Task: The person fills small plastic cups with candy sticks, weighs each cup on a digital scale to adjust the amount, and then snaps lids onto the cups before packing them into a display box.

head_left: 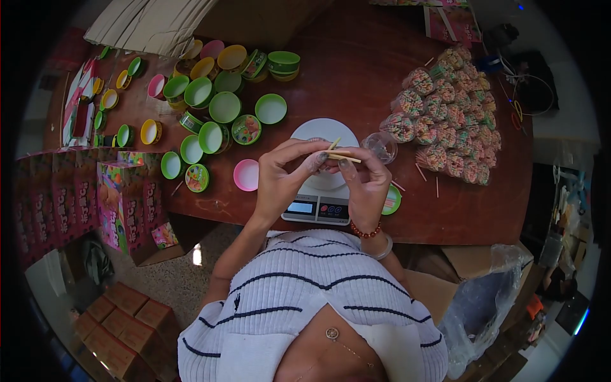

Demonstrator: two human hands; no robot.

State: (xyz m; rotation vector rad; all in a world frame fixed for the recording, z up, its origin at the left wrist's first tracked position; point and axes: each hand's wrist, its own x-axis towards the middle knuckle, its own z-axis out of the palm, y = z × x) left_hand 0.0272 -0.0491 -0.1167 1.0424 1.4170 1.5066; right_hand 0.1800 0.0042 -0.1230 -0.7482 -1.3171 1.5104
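Note:
Above a white kitchen scale [308,207], my two hands meet with fingertips close together. My left hand [286,173] is closed in a pinch on a few thin pale yellow sticks [345,158]. My right hand [368,189] also has its thumb and fingers closed on these sticks, from the other side. The sticks point in slightly different directions. Beneath the hands, a round white plate tops the scale; what lies on it is mostly hidden by my fingers. Beside my right hand is a clear plastic cup [382,146]. A green lid [392,200] is partly hidden behind that hand.
Green, yellow and pink tubs [225,107] crowd the table's left half, with a pink one [246,175] nearest my left hand. Wrapped bundles of coloured sticks [449,114] are heaped on the right. Printed pink boxes [121,204] stand at left; an open carton [439,290] is below right.

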